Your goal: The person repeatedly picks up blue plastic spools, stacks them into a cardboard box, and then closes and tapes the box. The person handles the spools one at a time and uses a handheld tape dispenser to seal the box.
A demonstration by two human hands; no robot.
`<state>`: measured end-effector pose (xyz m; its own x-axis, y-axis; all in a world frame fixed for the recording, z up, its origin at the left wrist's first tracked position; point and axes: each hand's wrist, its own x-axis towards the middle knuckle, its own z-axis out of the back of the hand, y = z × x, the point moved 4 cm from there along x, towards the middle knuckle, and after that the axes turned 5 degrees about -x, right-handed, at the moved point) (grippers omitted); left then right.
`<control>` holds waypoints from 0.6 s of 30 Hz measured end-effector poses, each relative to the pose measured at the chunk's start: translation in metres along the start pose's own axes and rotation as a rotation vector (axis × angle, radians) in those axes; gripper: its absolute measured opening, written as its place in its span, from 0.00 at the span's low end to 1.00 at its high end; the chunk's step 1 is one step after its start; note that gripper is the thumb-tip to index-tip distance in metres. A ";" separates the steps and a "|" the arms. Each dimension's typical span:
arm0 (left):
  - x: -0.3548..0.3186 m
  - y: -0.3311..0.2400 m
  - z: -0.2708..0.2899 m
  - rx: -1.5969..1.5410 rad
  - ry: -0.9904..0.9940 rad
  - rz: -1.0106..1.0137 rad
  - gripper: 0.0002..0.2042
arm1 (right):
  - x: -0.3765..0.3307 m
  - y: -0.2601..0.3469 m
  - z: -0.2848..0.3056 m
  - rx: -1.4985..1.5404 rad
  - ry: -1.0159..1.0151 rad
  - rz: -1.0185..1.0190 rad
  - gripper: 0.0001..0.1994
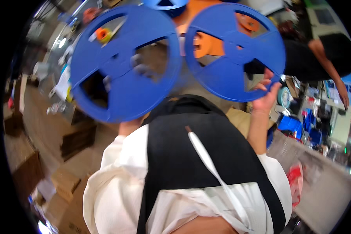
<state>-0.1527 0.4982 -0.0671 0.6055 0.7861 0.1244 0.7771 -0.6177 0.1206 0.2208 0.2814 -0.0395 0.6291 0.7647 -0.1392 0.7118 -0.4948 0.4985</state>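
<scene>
two blue plastic reels held up close in front of the head camera, left reel and right reel side by side with rims nearly touching, flat faces toward the lens, no long axis, hub axes pointing roughly at the viewer. likely light, stiff and smooth, thin flanges apt to flex, best taken at the rim or through a spoke window. right hand closed on the right reel's lower rim, fingers hooked through a cutout; left hand mostly hidden behind the left reel, apparently gripping its lower edge, above the black apron and a cluttered surface off right.

White tee w/ black apron
</scene>
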 end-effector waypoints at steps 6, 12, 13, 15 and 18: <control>-0.020 -0.046 0.043 0.303 -0.275 -0.117 0.33 | -0.001 0.000 0.000 -0.031 0.045 0.096 0.24; -0.033 -0.066 0.055 0.607 -0.467 -0.178 0.32 | 0.000 -0.007 -0.006 0.061 -0.009 0.024 0.26; -0.030 -0.065 0.056 0.652 -0.480 -0.176 0.32 | 0.003 -0.008 -0.007 0.059 -0.039 0.018 0.26; -0.016 -0.056 0.059 0.745 -0.482 -0.166 0.32 | 0.011 -0.005 -0.019 -0.099 -0.080 0.074 0.25; 0.001 -0.029 0.046 0.935 -0.457 -0.148 0.32 | 0.012 -0.038 -0.069 -0.433 -0.133 0.127 0.23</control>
<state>-0.1665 0.5179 -0.1154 0.3495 0.9065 -0.2368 0.5533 -0.4037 -0.7286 0.1798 0.3384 -0.0012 0.7576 0.6357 -0.1481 0.4482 -0.3417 0.8261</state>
